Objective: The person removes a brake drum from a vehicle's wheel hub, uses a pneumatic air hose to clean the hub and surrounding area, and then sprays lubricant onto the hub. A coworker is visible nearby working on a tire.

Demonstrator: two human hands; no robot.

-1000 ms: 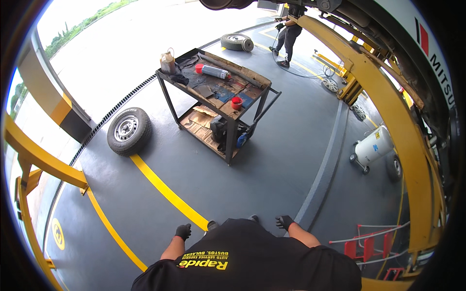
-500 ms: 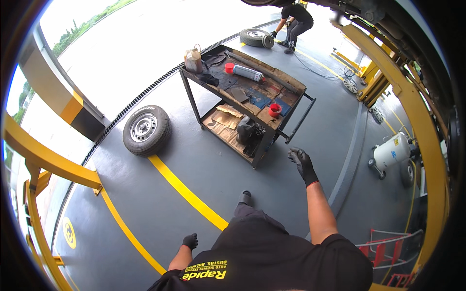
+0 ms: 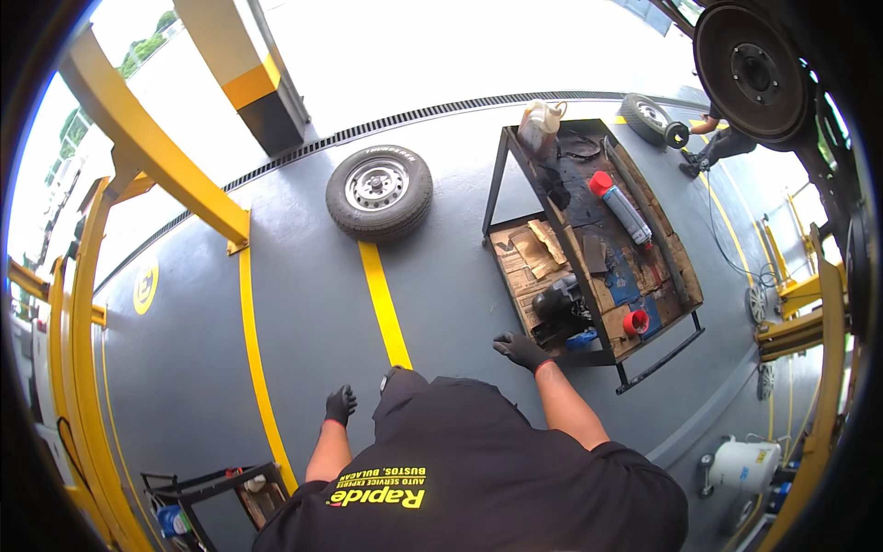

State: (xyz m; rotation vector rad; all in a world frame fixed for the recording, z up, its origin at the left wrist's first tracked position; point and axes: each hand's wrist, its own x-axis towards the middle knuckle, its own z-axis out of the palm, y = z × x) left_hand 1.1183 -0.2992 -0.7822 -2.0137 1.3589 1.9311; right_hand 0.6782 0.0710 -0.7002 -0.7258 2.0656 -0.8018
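Note:
My left hand (image 3: 341,405), in a black glove, hangs over the grey floor with its fingers loosely bent and apart, holding nothing. My right hand (image 3: 521,350), gloved in black with a red cuff, is held out empty beside the lower corner of a black metal cart (image 3: 596,304), its fingers loosely apart. It does not appear to touch the cart. On the cart's top lie a spray can (image 3: 625,213) with a red cap, a loose red cap (image 3: 636,322) and a jug of brown liquid (image 3: 541,124). The lower shelf holds cardboard (image 3: 533,250) and a dark power tool (image 3: 557,299).
A wheel with a tyre (image 3: 379,192) lies on the floor ahead. Yellow lift arms (image 3: 156,156) stand left, and a brake drum (image 3: 754,74) hangs at upper right. Another person (image 3: 727,147) bends by a second wheel (image 3: 647,120). A white tank (image 3: 740,469) stands at right.
My view has turned right-to-left, so the cart and wheel now sit farther right. The cart is nearer my right hand. A second cart has come into view at lower left.

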